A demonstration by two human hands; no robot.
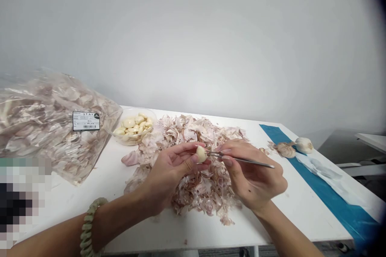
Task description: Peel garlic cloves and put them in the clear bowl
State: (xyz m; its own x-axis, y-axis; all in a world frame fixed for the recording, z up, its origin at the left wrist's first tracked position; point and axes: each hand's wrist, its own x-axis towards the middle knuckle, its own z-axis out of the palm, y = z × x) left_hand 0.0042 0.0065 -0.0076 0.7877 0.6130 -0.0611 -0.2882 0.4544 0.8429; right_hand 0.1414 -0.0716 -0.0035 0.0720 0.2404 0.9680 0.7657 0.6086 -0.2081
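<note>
My left hand [171,166] pinches a peeled, cream-coloured garlic clove [201,154] between thumb and fingertips. My right hand [253,178] grips a pair of slim metal tweezers [243,160], and their tips touch the clove. Beneath both hands lies a loose heap of pinkish garlic skins [205,192]. A coiled, pale green bracelet [87,227] circles my left wrist.
A clear bowl [134,109] of peeled cloves stands beyond my left hand. Further left lies a large plastic bag [39,116] of skins with a barcode label [86,121]. Two whole garlic bulbs [304,145] rest on a blue strip [337,204] along the white table's right side.
</note>
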